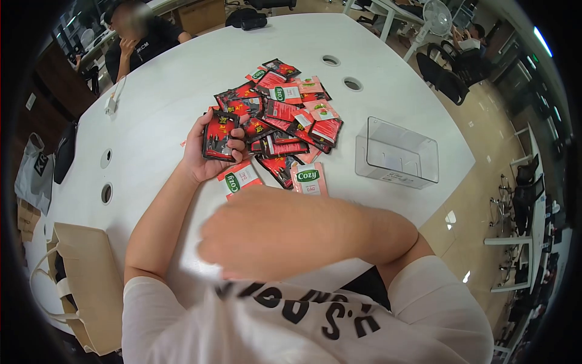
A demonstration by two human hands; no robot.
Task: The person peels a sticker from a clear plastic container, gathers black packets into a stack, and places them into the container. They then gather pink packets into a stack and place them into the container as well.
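Observation:
My left hand [195,155] is closed around a red and black packet [219,136], its printed face turned up, just at the left edge of a loose pile. In that pile lie several red and black packets [276,168] mixed with pink ones. A pink Cozy packet [309,180] is at the near edge, and another Cozy packet [239,179] lies below my left wrist. Close to my chest, my right hand [233,239] crosses in front of my shirt with its back toward the camera. Motion blurs it and its fingers are hidden.
To the right of the pile stands a clear plastic box [397,176] on the white table [176,79]. Round cable holes [352,84] pierce the tabletop. A beige bag [91,285] is at the left. Across the table sits a person [145,51]; a white cable plug [110,107] lies nearby.

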